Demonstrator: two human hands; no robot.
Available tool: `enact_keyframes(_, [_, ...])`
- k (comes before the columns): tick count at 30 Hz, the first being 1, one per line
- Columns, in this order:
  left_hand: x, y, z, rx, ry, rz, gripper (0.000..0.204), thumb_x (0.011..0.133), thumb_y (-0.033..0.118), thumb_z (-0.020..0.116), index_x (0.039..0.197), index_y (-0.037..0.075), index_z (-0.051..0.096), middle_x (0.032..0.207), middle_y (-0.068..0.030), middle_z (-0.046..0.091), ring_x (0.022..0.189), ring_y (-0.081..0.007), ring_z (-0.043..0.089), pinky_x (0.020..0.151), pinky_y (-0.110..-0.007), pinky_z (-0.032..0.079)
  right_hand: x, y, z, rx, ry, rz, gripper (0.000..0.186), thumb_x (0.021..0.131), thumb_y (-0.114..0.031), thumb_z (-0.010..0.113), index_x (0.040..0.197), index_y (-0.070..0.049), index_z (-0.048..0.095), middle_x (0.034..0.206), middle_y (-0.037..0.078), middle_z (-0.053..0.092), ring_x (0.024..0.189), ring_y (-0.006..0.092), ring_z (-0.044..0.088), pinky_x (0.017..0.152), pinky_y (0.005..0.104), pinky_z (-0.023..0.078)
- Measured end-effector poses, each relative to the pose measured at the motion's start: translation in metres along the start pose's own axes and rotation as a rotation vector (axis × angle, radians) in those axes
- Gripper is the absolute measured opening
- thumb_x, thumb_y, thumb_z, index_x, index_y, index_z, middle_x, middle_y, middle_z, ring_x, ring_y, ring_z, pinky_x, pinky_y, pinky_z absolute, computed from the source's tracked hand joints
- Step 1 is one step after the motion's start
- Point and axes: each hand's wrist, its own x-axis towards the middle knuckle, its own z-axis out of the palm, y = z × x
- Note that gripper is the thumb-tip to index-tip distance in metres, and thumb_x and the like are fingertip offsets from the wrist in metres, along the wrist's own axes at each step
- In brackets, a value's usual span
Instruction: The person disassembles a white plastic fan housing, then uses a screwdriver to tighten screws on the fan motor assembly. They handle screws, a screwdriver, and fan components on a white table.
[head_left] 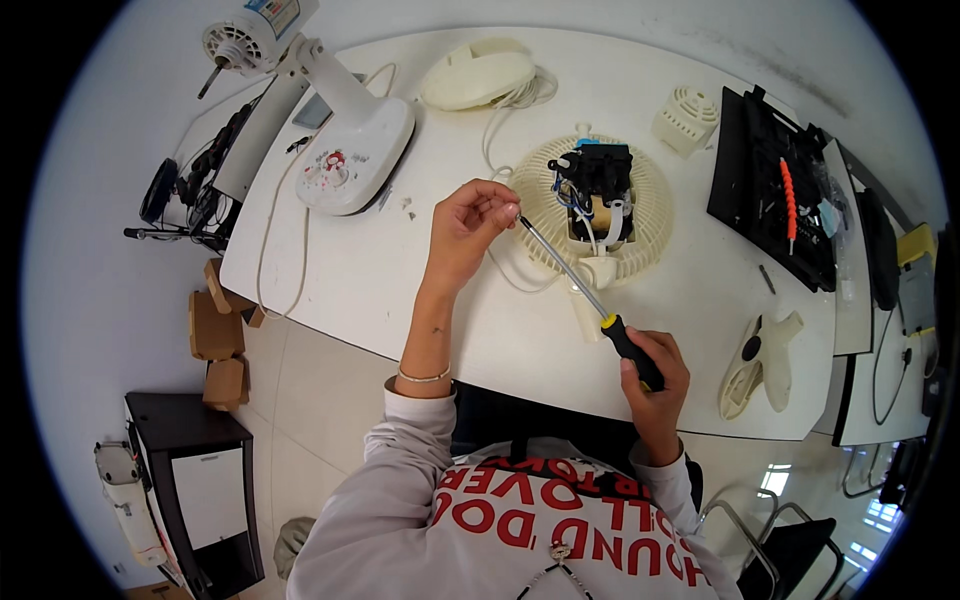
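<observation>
My right hand [655,378] grips the black and yellow handle of a long screwdriver [585,295], whose steel shaft runs up and left across the white table [400,290]. My left hand [470,225] pinches the screwdriver's tip between its fingertips; whether a screw sits there is too small to tell. Just right of that hand lies a round cream fan grille [650,215] with a black motor unit [597,175] and coloured wires on top of it.
A white fan stand with its base [355,150] lies at the back left. A cream housing cover [478,78], a small vented cap [686,118], a black tool tray [770,185] and a cream bracket [760,360] surround the grille. Cardboard boxes [215,335] and a black cabinet [195,480] stand on the floor.
</observation>
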Motion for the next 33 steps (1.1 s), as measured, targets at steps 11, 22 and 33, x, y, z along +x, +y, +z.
enact_keyframes(11, [0.002,0.014,0.003,0.162,-0.029,-0.002,0.010,0.087,0.000,0.065,0.096,-0.002,0.062,0.088,-0.0068,0.067,0.086,-0.0157,0.067,0.078,-0.026,0.052,-0.002,0.001,-0.001,0.002,0.008,-0.003,0.038,0.074,0.004,0.067,0.111,-0.005,0.068,0.098,0.012,0.063,0.081,0.0187,0.063,0.070,0.0265,0.050])
enact_keyframes(22, [-0.007,0.008,0.034,-0.121,0.135,0.076,0.018,0.088,0.006,0.066,0.102,-0.003,0.060,0.089,-0.0085,0.066,0.079,-0.0163,0.064,0.081,-0.031,0.053,-0.015,-0.005,-0.003,-0.033,0.076,-0.076,0.037,0.074,0.004,0.067,0.110,-0.003,0.066,0.098,0.014,0.062,0.081,0.0218,0.064,0.070,0.0285,0.051])
enact_keyframes(33, [-0.013,0.012,0.061,-0.170,0.134,0.016,0.028,0.086,0.006,0.069,0.110,-0.003,0.059,0.091,-0.0091,0.066,0.075,-0.0156,0.061,0.073,-0.027,0.050,-0.042,-0.009,-0.014,0.033,0.203,0.086,0.034,0.078,0.004,0.062,0.112,0.000,0.061,0.099,0.013,0.061,0.087,0.0212,0.060,0.077,0.0285,0.047])
